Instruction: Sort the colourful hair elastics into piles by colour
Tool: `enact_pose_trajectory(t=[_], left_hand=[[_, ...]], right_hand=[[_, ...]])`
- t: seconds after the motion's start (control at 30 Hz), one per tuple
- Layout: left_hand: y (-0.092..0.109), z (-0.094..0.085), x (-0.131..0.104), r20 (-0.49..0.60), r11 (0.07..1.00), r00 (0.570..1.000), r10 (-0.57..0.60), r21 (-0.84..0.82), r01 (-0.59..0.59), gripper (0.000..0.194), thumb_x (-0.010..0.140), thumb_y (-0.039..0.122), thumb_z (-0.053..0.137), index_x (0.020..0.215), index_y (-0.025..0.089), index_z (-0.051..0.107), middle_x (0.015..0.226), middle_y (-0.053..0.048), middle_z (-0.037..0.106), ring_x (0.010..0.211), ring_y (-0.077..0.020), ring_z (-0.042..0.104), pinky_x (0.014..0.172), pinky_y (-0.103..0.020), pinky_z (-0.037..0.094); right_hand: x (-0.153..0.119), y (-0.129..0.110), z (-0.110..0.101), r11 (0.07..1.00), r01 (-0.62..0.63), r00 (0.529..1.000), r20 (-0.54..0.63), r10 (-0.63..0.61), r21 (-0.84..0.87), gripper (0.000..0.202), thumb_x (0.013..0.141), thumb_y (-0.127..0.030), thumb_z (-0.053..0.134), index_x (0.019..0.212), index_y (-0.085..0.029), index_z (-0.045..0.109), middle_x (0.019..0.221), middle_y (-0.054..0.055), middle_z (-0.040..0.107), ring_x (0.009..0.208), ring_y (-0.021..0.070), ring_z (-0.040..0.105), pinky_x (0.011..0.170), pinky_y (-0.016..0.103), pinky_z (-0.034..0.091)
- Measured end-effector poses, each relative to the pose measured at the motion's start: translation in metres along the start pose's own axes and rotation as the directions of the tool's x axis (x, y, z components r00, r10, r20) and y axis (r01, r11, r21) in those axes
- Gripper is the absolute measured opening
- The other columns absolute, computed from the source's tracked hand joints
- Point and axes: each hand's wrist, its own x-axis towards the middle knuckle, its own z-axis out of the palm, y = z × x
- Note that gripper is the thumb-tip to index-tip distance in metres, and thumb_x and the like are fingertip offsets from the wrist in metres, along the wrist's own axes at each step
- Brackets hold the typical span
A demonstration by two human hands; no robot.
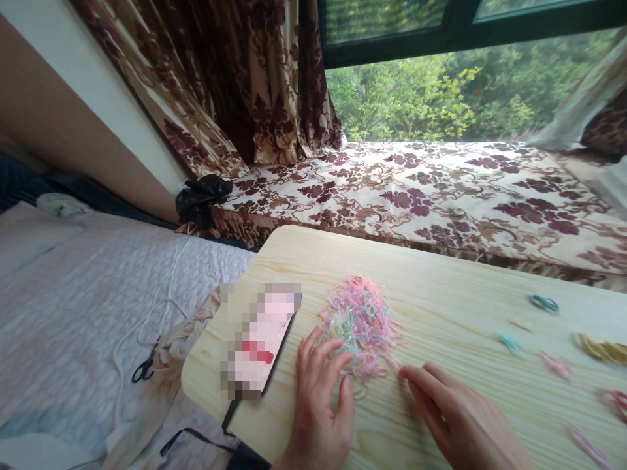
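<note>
A loose heap of small elastic hair bands [365,313], mostly pink and lilac with some mint and yellow, lies on the light wooden table [313,254]. My left hand [321,391] rests at the heap's near left edge, fingers apart and fingertips touching the bands. A single pale band [361,394] lies beside its thumb. To the right of the heap, my right hand [453,411] has thumb and forefinger together at the end of a pink elastic band [390,360] that trails from the heap. Its other fingers are curled and partly hidden.
A phone [267,339], its screen blurred, lies left of the heap. Small colour groups of bands lie at right: teal [543,302], mint [510,343], pink [556,364], mustard [601,348], lilac [586,445]. A bed [98,281] and a floral-covered window seat [416,189] adjoin the table.
</note>
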Motion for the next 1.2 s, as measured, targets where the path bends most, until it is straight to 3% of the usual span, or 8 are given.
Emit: enact_pose_trajectory(t=[0.23, 0.4, 0.53, 0.6, 0.7, 0.9, 1.03, 1.2], left_hand=[[0.000, 0.001, -0.001, -0.014, 1.000, 1.000, 0.022, 0.006, -0.022, 0.038, 0.087, 0.003, 0.046, 0.116, 0.024, 0.057, 0.121, -0.009, 0.061, 0.139, -0.0290, 0.038, 0.106, -0.059, 0.043], [-0.001, 0.000, -0.001, 0.018, 1.000, 1.000, 0.008, -0.001, -0.008, 0.038, 0.087, 0.002, 0.045, 0.117, 0.024, 0.055, 0.122, -0.009, 0.060, 0.142, -0.0295, 0.033, 0.108, -0.061, 0.041], [0.000, 0.000, -0.001, 0.011, 1.000, 1.000, -0.002, 0.002, 0.002, 0.038, 0.088, 0.002, 0.044, 0.116, 0.024, 0.055, 0.123, -0.009, 0.059, 0.142, -0.0295, 0.033, 0.108, -0.062, 0.040], [0.000, 0.000, -0.001, 0.005, 1.000, 1.000, -0.004, 0.003, 0.004, 0.038, 0.088, 0.003, 0.045, 0.116, 0.024, 0.056, 0.123, -0.009, 0.060, 0.142, -0.0298, 0.033, 0.108, -0.062, 0.041], [0.001, 0.000, -0.001, 0.003, 1.000, 1.000, -0.004, 0.002, 0.004, 0.037, 0.088, 0.004, 0.045, 0.116, 0.025, 0.057, 0.122, -0.009, 0.061, 0.141, -0.0304, 0.034, 0.107, -0.063, 0.041], [0.000, 0.000, -0.001, -0.006, 1.000, 1.000, -0.003, 0.008, 0.003, 0.037, 0.086, 0.004, 0.047, 0.115, 0.024, 0.059, 0.121, -0.008, 0.063, 0.140, -0.0307, 0.038, 0.108, -0.060, 0.043], [-0.001, -0.001, -0.001, -0.023, 1.000, 1.000, 0.010, 0.014, -0.010, 0.037, 0.086, 0.005, 0.048, 0.115, 0.024, 0.060, 0.121, -0.008, 0.063, 0.140, -0.0305, 0.040, 0.107, -0.058, 0.045], [-0.002, 0.000, -0.001, -0.031, 1.000, 0.999, 0.023, 0.019, -0.022, 0.036, 0.087, 0.005, 0.047, 0.115, 0.024, 0.060, 0.120, -0.009, 0.063, 0.140, -0.0303, 0.039, 0.106, -0.057, 0.045]], right_hand=[[-0.021, 0.021, -0.009, 0.996, -0.063, 0.990, -0.128, 0.055, -0.060, 0.024, 0.097, -0.039, 0.046, 0.105, -0.030, 0.067, 0.089, -0.001, 0.073, 0.067, 0.0132, 0.072, 0.054, 0.020, 0.051], [-0.004, 0.005, -0.001, 0.997, -0.067, 0.983, -0.175, 0.059, -0.040, 0.030, 0.097, -0.039, 0.043, 0.105, -0.027, 0.069, 0.082, 0.000, 0.073, 0.061, 0.0148, 0.071, 0.048, 0.023, 0.051], [0.011, -0.010, -0.003, 0.998, -0.042, 0.994, -0.094, 0.047, 0.049, 0.034, 0.098, -0.033, 0.039, 0.102, -0.026, 0.072, 0.078, 0.001, 0.071, 0.063, 0.0154, 0.070, 0.051, 0.024, 0.051], [0.012, -0.008, -0.008, 0.990, -0.042, 0.998, -0.040, 0.048, 0.132, 0.031, 0.098, -0.033, 0.041, 0.106, -0.026, 0.071, 0.081, 0.001, 0.070, 0.065, 0.0132, 0.069, 0.057, 0.022, 0.052], [0.006, 0.004, -0.014, 0.986, -0.102, 0.991, -0.070, 0.112, 0.134, 0.028, 0.096, -0.038, 0.046, 0.108, -0.027, 0.069, 0.085, 0.001, 0.070, 0.064, 0.0125, 0.068, 0.056, 0.022, 0.051], [0.000, 0.005, -0.005, 0.987, -0.159, 0.987, -0.017, 0.160, 0.027, 0.019, 0.089, -0.044, 0.055, 0.085, -0.028, 0.064, 0.076, -0.002, 0.067, 0.062, 0.0139, 0.067, 0.050, 0.023, 0.046], [0.006, -0.007, -0.001, 0.989, -0.138, 0.988, -0.078, 0.133, -0.062, 0.024, 0.091, -0.037, 0.050, 0.071, -0.027, 0.058, 0.066, -0.003, 0.062, 0.056, 0.0138, 0.064, 0.044, 0.023, 0.039], [0.010, -0.007, -0.001, 0.991, -0.070, 0.988, -0.144, 0.052, -0.118, 0.032, 0.095, -0.033, 0.042, 0.068, -0.026, 0.056, 0.064, -0.003, 0.060, 0.051, 0.0128, 0.062, 0.044, 0.023, 0.037]])
